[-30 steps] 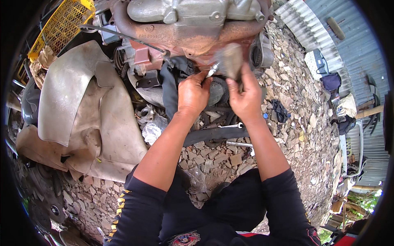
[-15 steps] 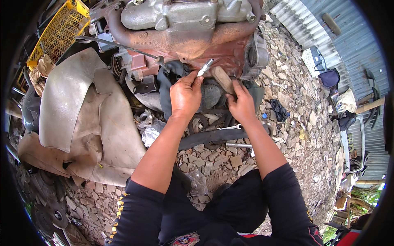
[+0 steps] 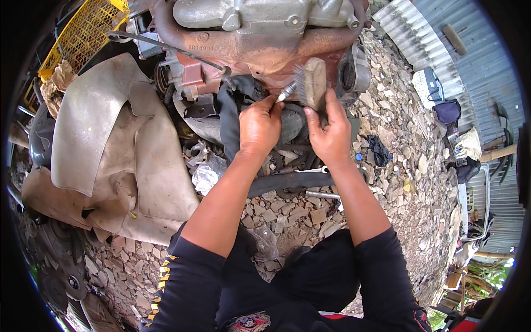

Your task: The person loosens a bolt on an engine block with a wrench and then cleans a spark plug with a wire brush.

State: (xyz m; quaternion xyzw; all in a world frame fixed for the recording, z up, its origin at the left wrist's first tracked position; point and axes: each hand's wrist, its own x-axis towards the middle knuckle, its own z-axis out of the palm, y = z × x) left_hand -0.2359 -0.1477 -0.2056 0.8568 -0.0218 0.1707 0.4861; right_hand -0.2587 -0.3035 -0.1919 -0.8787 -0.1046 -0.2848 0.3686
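Between thumb and fingers, my left hand [image 3: 260, 124] pinches a spark plug [image 3: 286, 92] by its white insulator, metal end pointing up and right. My right hand [image 3: 332, 127] grips a wire brush [image 3: 315, 83] with a worn wooden back. Its grey bristles face left and meet the plug's threaded end. Both hands are in front of a large engine [image 3: 265, 41] with a rusty manifold and grey metal cover. Behind my left hand hangs a dark cloth [image 3: 229, 113]. The tips of my left fingers are partly hidden.
Below my hands lie a wrench [image 3: 312, 170], a metal rod [image 3: 323, 195] and a dark hose [image 3: 276, 185] on broken stones. Worn tan sheeting [image 3: 160, 171] covers the left side, with a yellow crate [image 3: 83, 36] behind it. A black plastic bag [image 3: 379, 151] lies right.
The brush has turned upright, its bristles now showing and against the spark plug. My left hand has shifted slightly right, and the plug is tilted lower. The whole view has shifted a little.
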